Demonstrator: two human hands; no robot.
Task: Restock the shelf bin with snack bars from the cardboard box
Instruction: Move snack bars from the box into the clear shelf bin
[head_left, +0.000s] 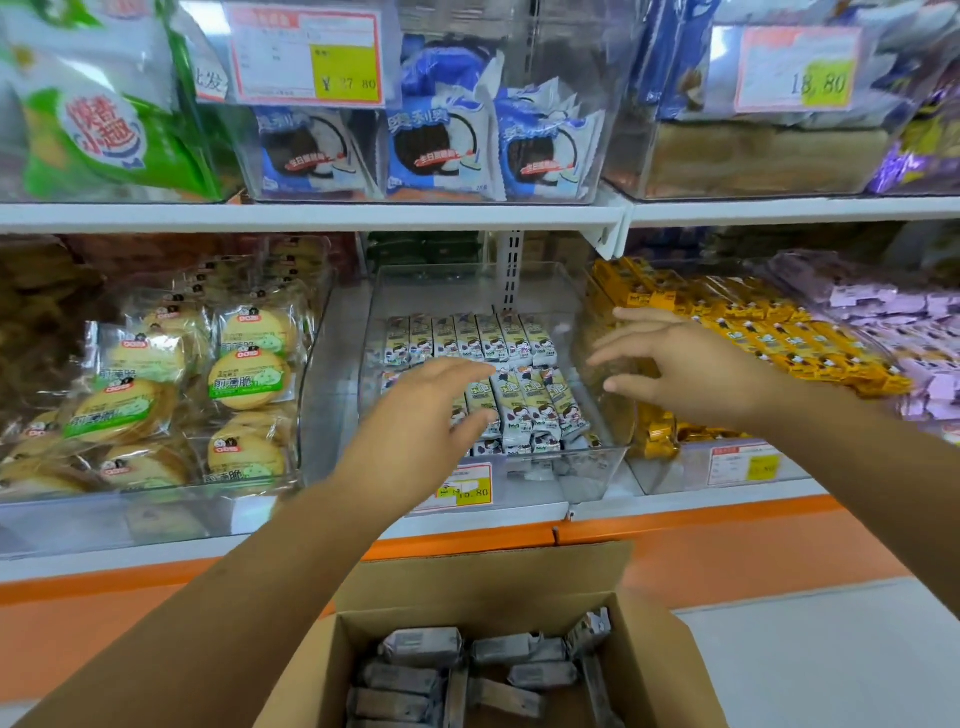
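Now both hands are spread and empty: left hand (426, 410) over the bars (524, 395) in the bin (571, 473), right hand (696, 364) above its right wall. More bars lie in the box (660, 665) below.

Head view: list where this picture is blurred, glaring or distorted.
In the head view, the fingers of the right hand smear with motion blur; the clear plastic shelf bin carries pale reflections on its walls; the white shelf edge bows from wide-angle distortion; the grey-wrapped snack bars in the brown cardboard box look soft; light is even, no hard shadows.
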